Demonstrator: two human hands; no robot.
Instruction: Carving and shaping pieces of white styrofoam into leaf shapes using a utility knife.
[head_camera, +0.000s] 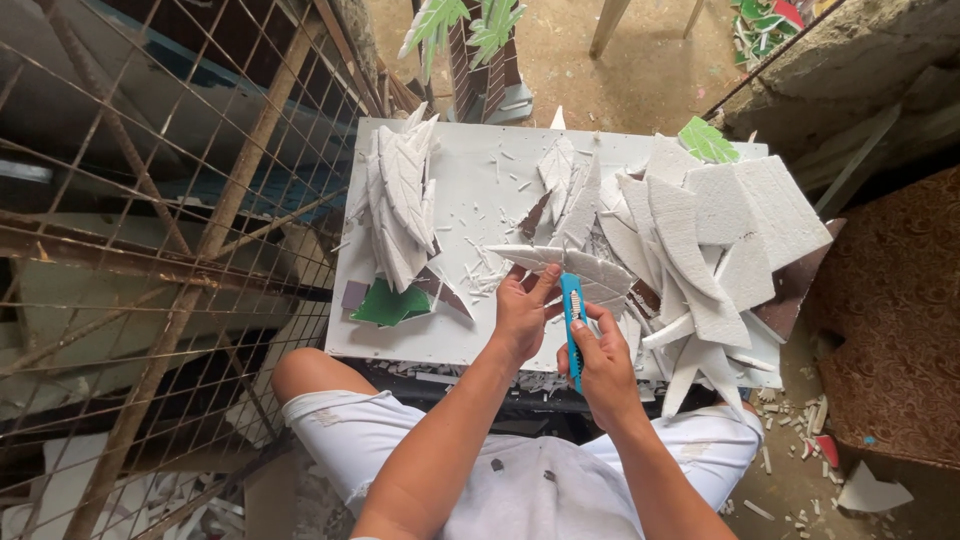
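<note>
My left hand (523, 312) grips a long white foam leaf shape (560, 262) by its near edge, holding it just above the white board (470, 160). My right hand (603, 362) is shut on a blue utility knife (572, 318), whose tip points up at the leaf's lower edge. Both hands meet near the board's front edge, above my lap in white shorts.
A stack of cut white foam leaves (402, 200) lies on the board's left, with green pieces (390, 303) below it. Foam offcuts (720, 240) pile up at the right. A rusty wire mesh (150, 250) stands at the left. Scraps litter the floor (800, 420).
</note>
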